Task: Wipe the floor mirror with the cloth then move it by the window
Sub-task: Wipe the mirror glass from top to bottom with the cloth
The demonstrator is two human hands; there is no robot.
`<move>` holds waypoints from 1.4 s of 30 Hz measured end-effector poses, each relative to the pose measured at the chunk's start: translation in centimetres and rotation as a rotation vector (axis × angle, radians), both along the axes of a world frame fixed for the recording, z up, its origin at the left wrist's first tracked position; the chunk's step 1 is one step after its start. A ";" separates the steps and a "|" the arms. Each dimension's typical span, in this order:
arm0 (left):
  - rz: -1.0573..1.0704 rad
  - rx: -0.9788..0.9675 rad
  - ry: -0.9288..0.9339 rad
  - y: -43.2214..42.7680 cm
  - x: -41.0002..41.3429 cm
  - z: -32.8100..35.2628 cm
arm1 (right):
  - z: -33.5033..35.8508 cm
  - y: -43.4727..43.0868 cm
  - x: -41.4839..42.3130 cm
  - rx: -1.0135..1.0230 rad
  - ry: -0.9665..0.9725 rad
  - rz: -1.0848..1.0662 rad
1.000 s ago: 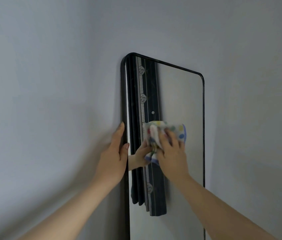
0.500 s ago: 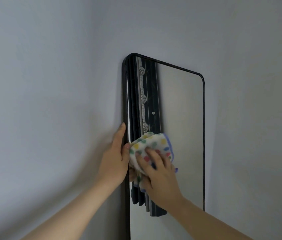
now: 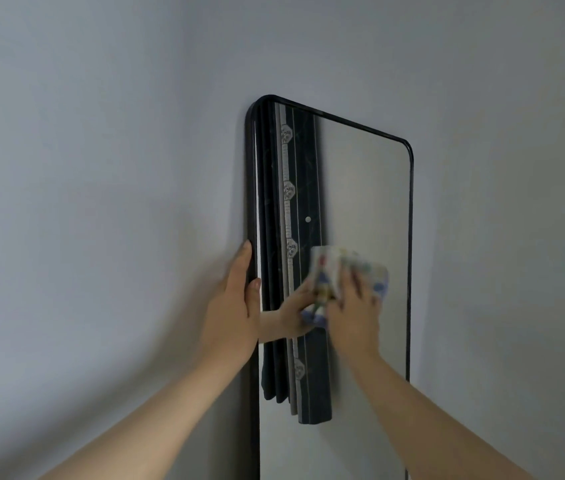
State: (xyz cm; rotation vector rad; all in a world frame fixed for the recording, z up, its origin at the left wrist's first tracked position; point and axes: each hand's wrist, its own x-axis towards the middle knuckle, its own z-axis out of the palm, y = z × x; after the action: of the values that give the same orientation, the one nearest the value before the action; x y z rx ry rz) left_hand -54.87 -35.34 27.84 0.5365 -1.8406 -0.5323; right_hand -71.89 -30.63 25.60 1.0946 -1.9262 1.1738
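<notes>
Now, against the wall [image 3: 101,168] the mirror [image 3: 367,188] is stood; its left frame edge is gripped by the left hand [image 3: 234,310], thumb in front; the cloth [image 3: 353,268] is pressed to the glass, level with the left hand, under the right hand [image 3: 353,317], fingers fairly straight, though blurred.

Plain pale grey-blue wall [image 3: 101,168] in soft, dim light

Above cloth [image 3: 334,268]: bare mirror [image 3: 367,188], free for a hand.
Mid mirror: right hand [image 3: 355,317] presses the cloth there.
Left edge: left hand [image 3: 234,310] grips it; wall [image 3: 101,202] close behind.
</notes>
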 end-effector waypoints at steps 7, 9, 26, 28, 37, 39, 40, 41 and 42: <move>0.020 0.009 0.006 -0.2 -0.5 -0.1 | -3.3 0.3 4.3 0.133 0.301 0.291; 0.035 -0.013 0.002 -0.3 -0.5 -0.2 | -2.1 0.3 1.5 0.153 0.340 0.251; 0.085 -0.003 -0.028 0.3 -0.3 0.0 | 0.4 -0.1 3.2 0.032 0.136 0.146; 0.058 0.022 -0.034 0.3 -0.3 0.1 | -1.3 0.6 3.4 0.122 0.403 0.238; 0.060 0.041 -0.034 0.5 -0.2 0.0 | -0.8 0.4 4.5 0.116 0.214 0.233; 0.052 0.035 -0.054 0.5 -0.1 -0.1 | -1.5 0.7 3.0 0.163 0.375 0.260; 0.051 0.028 -0.071 0.4 -0.1 -0.2 | -1.1 0.7 1.8 0.145 0.335 0.217; 0.049 0.026 -0.080 0.4 0.0 -0.1 | 0.0 0.7 1.0 0.103 0.209 0.166; 0.047 0.030 -0.081 0.4 0.0 -0.1 | 0.7 0.5 0.4 0.089 0.014 0.133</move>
State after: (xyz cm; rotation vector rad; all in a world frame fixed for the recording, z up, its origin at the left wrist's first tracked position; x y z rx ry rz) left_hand -54.84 -34.93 27.70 0.6280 -1.8944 -0.5140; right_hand -71.50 -30.17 26.27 1.2916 -1.9357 1.1567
